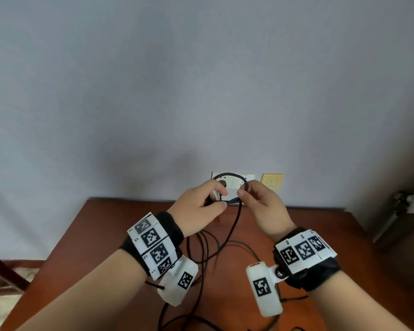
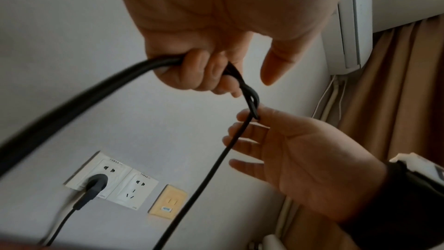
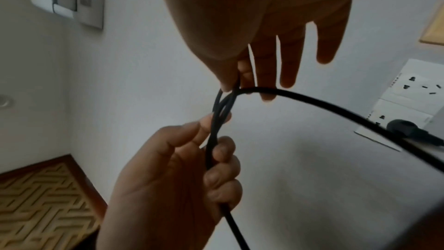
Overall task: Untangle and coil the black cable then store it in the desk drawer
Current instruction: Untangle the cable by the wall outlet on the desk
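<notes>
Head view down; wrist views upward.

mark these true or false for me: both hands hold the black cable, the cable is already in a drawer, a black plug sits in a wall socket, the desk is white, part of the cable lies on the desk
1. Both the left hand and the right hand hold the black cable: true.
2. The cable is in a drawer: false; it is held up, and no drawer shows.
3. A black plug sits in a wall socket: true.
4. The desk is white: false; it is reddish brown.
5. Part of the cable lies on the desk: true.
</notes>
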